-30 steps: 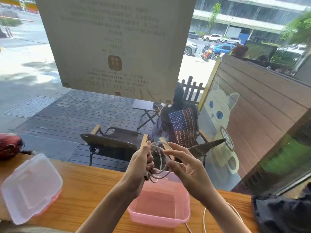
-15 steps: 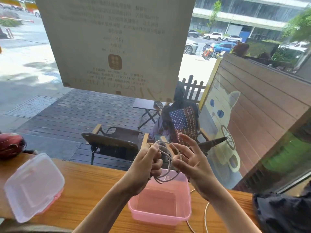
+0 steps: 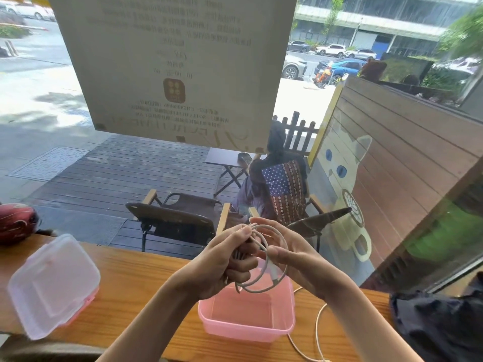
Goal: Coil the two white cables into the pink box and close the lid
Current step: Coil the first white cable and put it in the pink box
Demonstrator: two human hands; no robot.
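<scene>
L hand (image 3: 222, 259) is clenched round a bundle of white cable loops (image 3: 264, 259), which we hold up in the air over the open pink box (image 3: 248, 320). R hand (image 3: 295, 254) grips the other side of the same coil: thumb lies across the strands near the front, fingers curl behind the loops. We can see approx. three or four turns, and the cable's plug end hangs down inside the ring, just above the box's far rim. The box sits on the wooden worktop (image 3: 136, 288), right in front of us; nothing shows inside it. The second white cable (image 3: 317, 327) lies loose on the worktop just R of the box, curving from beneath the R wrist down to the near edge. The clear lid (image 3: 52, 283) w/ pink trim rests tilted at the far L of the worktop, well apart from the box. A dark cloth bundle (image 3: 439, 322) sits at the R end, a red helmet (image 3: 15, 222) at the L end. Beyond the glass: a deck w/ chairs, a seated person, a printed notice (image 3: 172, 69) on the window.
</scene>
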